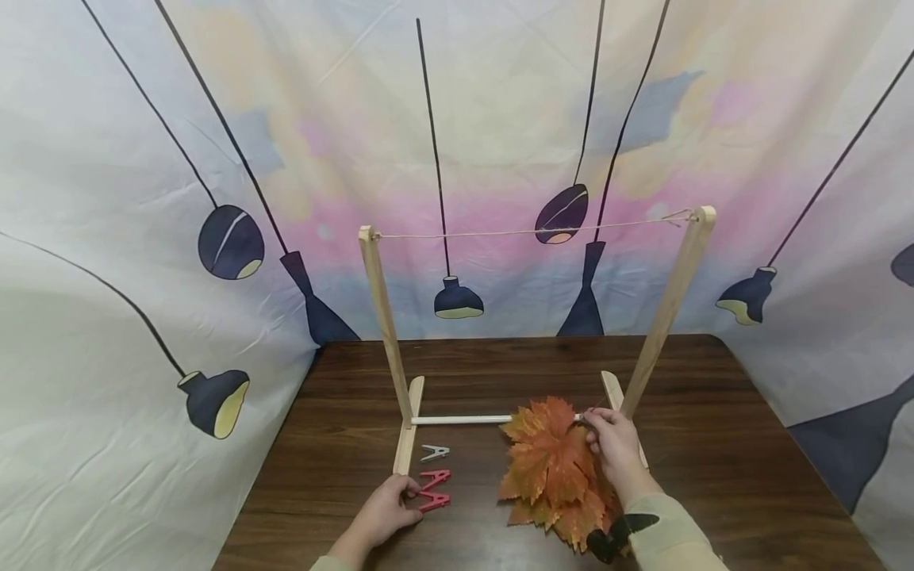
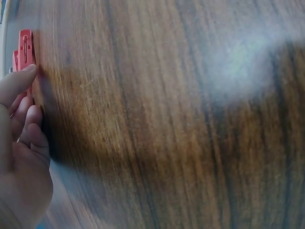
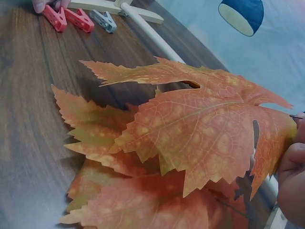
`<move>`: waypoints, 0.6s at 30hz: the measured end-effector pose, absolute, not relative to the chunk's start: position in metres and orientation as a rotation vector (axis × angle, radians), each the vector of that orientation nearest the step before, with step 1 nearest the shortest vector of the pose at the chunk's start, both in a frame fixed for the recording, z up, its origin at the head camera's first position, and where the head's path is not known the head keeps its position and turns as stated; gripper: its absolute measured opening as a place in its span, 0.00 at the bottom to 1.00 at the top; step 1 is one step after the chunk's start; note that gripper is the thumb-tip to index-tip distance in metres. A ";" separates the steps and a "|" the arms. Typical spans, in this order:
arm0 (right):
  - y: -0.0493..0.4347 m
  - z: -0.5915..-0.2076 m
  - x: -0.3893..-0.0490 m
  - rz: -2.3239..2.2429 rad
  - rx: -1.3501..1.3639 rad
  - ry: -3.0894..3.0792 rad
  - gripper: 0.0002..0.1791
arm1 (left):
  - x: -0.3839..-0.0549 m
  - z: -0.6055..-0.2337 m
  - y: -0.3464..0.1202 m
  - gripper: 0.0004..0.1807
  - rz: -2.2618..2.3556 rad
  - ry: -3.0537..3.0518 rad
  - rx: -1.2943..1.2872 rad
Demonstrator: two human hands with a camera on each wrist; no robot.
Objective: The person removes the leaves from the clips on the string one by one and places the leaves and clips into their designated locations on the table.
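At the table's near left, my left hand (image 1: 385, 511) pinches the tail end of the nearest red clothespin (image 1: 435, 501), thumb on one side. Just beyond it lie a second red clothespin (image 1: 437, 477) and a grey clothespin (image 1: 435, 453), in a row. My right hand (image 1: 617, 448) holds an orange maple leaf (image 3: 200, 129) by its thin stem, between thumb and fingertips. That leaf is raised above other orange leaves (image 3: 138, 205), which lie overlapping on the table. In the left wrist view, the thumb (image 2: 21, 78) partly covers the red clothespin.
A wooden frame stands around the work: left post (image 1: 385, 325), right post (image 1: 667, 309), a string (image 1: 493, 233) tied across their tops, and a white rod (image 1: 460, 420) low between the feet. Brown wood tabletop (image 1: 343, 444); a lamp-patterned cloth (image 1: 500, 119) hangs behind.
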State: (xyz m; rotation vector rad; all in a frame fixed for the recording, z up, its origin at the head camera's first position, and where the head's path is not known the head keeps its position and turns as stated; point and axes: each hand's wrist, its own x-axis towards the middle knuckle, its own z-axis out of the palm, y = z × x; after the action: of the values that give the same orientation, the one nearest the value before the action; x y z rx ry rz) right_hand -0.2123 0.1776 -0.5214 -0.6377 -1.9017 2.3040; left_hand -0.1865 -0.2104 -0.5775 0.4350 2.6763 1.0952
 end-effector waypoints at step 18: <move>0.190 -0.546 -0.203 2.246 -0.670 -1.962 0.14 | -0.184 -0.579 -0.210 0.19 1.146 2.677 0.376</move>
State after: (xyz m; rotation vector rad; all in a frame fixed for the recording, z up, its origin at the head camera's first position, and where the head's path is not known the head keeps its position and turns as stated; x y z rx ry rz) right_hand -0.2033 0.1897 -0.5462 -0.6700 -1.9622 2.2458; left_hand -0.1836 -0.2102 -0.5791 0.3761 2.6773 1.1460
